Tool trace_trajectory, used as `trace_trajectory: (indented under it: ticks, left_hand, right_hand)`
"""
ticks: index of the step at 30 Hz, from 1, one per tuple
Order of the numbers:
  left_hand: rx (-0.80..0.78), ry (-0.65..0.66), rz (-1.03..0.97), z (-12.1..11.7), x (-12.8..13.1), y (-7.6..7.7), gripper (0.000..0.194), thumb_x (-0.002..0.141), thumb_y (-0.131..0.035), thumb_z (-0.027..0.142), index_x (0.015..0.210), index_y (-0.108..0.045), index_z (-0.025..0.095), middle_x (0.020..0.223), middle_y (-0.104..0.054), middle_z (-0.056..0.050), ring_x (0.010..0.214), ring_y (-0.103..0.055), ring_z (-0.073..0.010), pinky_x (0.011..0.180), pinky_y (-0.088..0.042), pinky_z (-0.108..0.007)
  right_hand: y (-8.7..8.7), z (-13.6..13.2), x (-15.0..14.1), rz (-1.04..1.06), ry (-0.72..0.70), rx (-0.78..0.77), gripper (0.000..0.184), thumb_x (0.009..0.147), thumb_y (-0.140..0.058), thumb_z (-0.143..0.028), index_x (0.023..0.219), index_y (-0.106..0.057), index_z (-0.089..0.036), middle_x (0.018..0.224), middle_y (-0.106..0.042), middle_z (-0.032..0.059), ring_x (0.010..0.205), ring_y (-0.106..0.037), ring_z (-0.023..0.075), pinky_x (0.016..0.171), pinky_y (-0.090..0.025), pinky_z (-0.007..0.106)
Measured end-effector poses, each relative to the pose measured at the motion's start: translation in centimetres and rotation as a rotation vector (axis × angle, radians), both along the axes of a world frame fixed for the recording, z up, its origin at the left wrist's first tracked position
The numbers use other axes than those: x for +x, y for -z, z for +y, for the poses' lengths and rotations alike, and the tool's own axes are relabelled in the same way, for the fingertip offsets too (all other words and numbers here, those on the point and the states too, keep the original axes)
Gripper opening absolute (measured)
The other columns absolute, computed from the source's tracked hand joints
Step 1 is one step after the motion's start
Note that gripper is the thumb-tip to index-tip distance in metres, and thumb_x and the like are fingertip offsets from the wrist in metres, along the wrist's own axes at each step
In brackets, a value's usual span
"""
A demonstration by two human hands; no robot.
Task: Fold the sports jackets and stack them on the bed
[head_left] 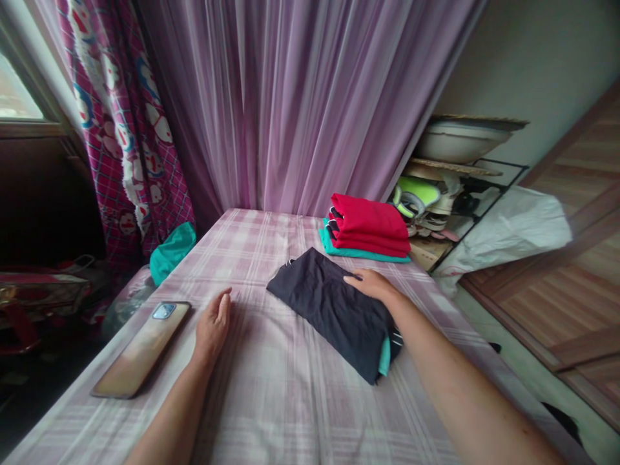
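- The right hand (371,283) is resting on the far right edge of the dark garment (329,303), right of the frame's centre; its fingertips are touching the cloth, but whether its grip is pinching a layer or only pressing, I cannot tell.
- The left hand (213,320) is hovering or resting left of centre, its fingers lying close together and its grip loose, holding nothing; it is pointing toward the upper part of the frame, well apart from the garment.
- The dark garment is lying folded and slightly wrinkled around the middle of the frame, slanting down to the right; a teal patch (385,357) and white stripes (397,337) are showing at its lower right end.
- Just beyond it, right of centre, a red folded stack (372,223) is sitting on a teal folded cloth (326,240), dark, white-edged folds showing at its left side.
- A phone (145,355) is lying back upward at the lower left, near the left hand.
- A pale checked covering (271,387) is spreading over the surface beneath all these.
- Purple curtains (300,97) are hanging across the top centre, and a patterned magenta curtain (123,129) is hanging at the upper left.
- At the right, a rack is holding a basin (465,142) and shoes (433,223), with a white bag (518,226) hanging beside it.
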State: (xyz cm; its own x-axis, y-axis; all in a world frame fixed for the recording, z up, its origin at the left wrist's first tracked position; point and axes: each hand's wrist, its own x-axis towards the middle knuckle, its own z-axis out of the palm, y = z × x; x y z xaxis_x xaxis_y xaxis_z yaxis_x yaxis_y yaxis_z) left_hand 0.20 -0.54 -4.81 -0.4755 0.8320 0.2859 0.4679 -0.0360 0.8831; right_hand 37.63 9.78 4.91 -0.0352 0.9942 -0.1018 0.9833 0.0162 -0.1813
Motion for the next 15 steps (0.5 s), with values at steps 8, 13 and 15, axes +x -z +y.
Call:
trace_trajectory:
  ticks: [8, 13, 15]
  left_hand:
    - [0.112, -0.039, -0.255, 0.2, -0.4, 0.0, 0.055, 0.086, -0.047, 0.066, 0.11, -0.067, 0.021, 0.121, -0.069, -0.013, 0.115, -0.063, -0.0288, 0.106, -0.043, -0.045]
    - [0.147, -0.036, -0.441, 0.1, -1.6, -0.6, 0.067, 0.084, -0.045, 0.074, 0.119, -0.063, 0.02, 0.131, -0.064, -0.015, 0.12, -0.06, -0.0291, 0.102, -0.046, -0.046]
    - [0.163, -0.041, -0.496, 0.2, -2.3, -0.6, 0.071, 0.085, -0.042, 0.075, 0.124, -0.061, 0.019, 0.135, -0.061, -0.016, 0.122, -0.059, -0.0291, 0.103, -0.045, -0.047]
  right_hand:
    - [-4.3, -1.2, -2.7, 0.308, -0.41, -0.279, 0.034, 0.085, -0.058, -0.042, 0.104, -0.072, -0.017, 0.1, -0.073, 0.0048, 0.094, -0.066, 0.0214, 0.077, -0.049, 0.028]
    - [-6.1, -4.6, -7.2, 0.289, -0.764, -0.498, 0.036, 0.083, -0.062, -0.035, 0.111, -0.07, -0.015, 0.094, -0.073, 0.0032, 0.088, -0.066, 0.0176, 0.074, -0.048, 0.025]
    - [-5.6, -6.5, -9.4, 0.198, -0.839, -0.51, 0.036, 0.084, -0.063, -0.035, 0.113, -0.07, -0.015, 0.096, -0.074, 0.0046, 0.086, -0.066, 0.0177, 0.072, -0.047, 0.025]
